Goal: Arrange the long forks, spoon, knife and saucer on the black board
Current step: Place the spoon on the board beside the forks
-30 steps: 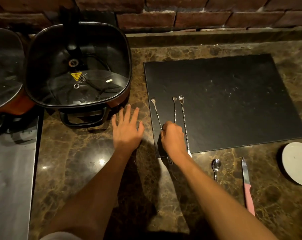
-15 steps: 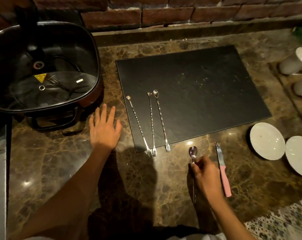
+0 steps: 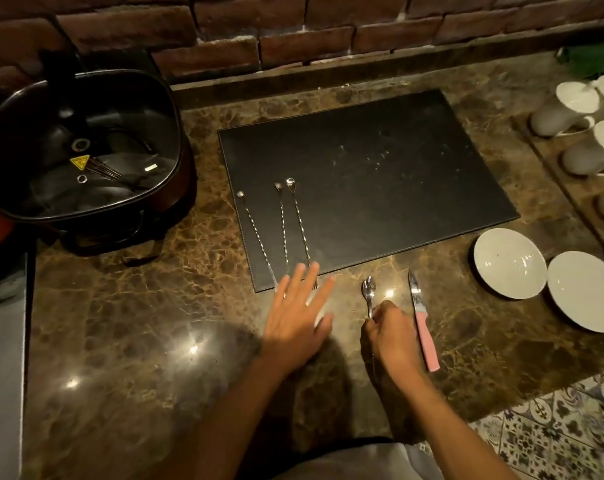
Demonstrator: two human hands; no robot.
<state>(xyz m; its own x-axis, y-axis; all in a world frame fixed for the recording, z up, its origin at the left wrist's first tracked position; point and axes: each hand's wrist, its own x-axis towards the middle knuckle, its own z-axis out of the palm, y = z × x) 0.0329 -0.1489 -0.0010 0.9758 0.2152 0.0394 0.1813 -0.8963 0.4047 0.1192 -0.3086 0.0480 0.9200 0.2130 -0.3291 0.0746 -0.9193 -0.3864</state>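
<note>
On my feed, three long twisted-stem steel forks lie on the left part of the rectangular black board (image 3: 380,188), roughly side by side with their rounded handle ends pointing away from me: the left long fork (image 3: 255,233) slants, the middle long fork (image 3: 283,226) and the right long fork (image 3: 301,226) run nearly straight. Their tine ends reach the board's near edge and are partly covered by my left hand (image 3: 295,323).

That left hand is spread flat, fingers fanned, over the countertop just in front of the board's near-left corner; it is blurred, and I cannot tell whether it touches the forks.

My right hand (image 3: 392,337) is curled closed around the handle of the small shiny steel spoon (image 3: 368,292), whose bowl points toward the board and sits on the brown marbled stone countertop (image 3: 138,323) just short of the board's edge. Just beside it, to the right, lies the pink-handled knife (image 3: 420,317), blade pointing toward the board, off the board as well.

Further right, two round white saucers rest on the counter, the nearer saucer (image 3: 510,263) close to the board's right corner and the second saucer (image 3: 584,291) beside it. White cups (image 3: 567,109) stand along the far right. At the left sits a black square electric pan (image 3: 86,150), with a red brick wall (image 3: 293,32) behind.
</note>
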